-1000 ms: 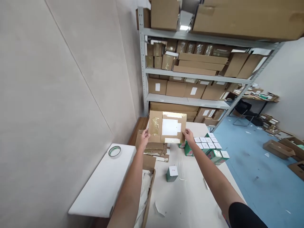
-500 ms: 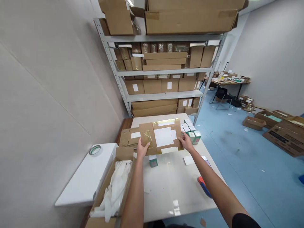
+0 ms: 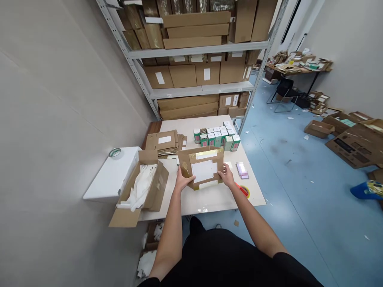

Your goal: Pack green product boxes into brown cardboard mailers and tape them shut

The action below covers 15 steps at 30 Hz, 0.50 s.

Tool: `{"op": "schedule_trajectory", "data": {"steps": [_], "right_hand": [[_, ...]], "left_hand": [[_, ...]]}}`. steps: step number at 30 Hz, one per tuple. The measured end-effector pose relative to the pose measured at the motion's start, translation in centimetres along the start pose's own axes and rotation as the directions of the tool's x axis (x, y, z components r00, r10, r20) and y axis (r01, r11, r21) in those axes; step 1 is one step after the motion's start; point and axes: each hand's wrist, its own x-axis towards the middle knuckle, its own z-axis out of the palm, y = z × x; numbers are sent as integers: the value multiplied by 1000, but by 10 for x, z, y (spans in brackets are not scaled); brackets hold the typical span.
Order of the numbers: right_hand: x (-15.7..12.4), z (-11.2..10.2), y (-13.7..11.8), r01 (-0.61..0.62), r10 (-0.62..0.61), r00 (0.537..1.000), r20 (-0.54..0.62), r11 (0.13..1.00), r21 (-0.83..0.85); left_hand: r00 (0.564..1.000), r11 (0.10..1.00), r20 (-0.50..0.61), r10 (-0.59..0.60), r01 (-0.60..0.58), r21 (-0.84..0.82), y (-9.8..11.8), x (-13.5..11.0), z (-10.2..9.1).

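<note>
Between my two hands is a brown cardboard box point(image 3: 187, 159), held up over the white table point(image 3: 191, 203). It bears white labels and shiny tape, and its panels are now folded at an angle. My left hand point(image 3: 184, 180) grips its left side, thumb on the front. At the right edge, my right hand point(image 3: 226, 175) is closed on it. Behind stand several small green and white boxes point(image 3: 218, 138). A stack of flattened cardboard point(image 3: 162, 141) lies to the left. Near my right forearm are a red tape dispenser point(image 3: 243, 190) and a blurred, phone-like item point(image 3: 242, 170).
An open carton point(image 3: 158, 187) of white packing material stands at the table's left. Beside it, a tape roll point(image 3: 114, 152) rests on a white surface point(image 3: 104, 175). A metal shelf point(image 3: 197, 92) full of cartons is behind the table. More cartons point(image 3: 356, 141) lie on the blue floor.
The view has tilted down and back, showing more of the table and my body. The cardboard has come closer to me and its left panel has bent from flat to angled.
</note>
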Motion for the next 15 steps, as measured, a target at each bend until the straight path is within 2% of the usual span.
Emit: {"op": "schedule_trajectory", "data": {"steps": [6, 9, 13, 15], "right_hand": [[-23, 8, 18, 21, -20, 999, 26, 999, -31], [-31, 12, 29, 57, -57, 997, 44, 998, 4], [-44, 22, 50, 15, -18, 994, 107, 1000, 26], [-49, 26, 58, 4, -5, 992, 122, 1000, 7]], "left_hand": [[995, 998, 101, 5, 1, -67, -24, -23, 4], [987, 993, 153, -50, 65, -96, -36, -29, 5], [967, 978, 204, -155, 179, -103, -52, -38, 13], [961, 976, 225, -159, 188, -113, -57, -42, 19]]}}
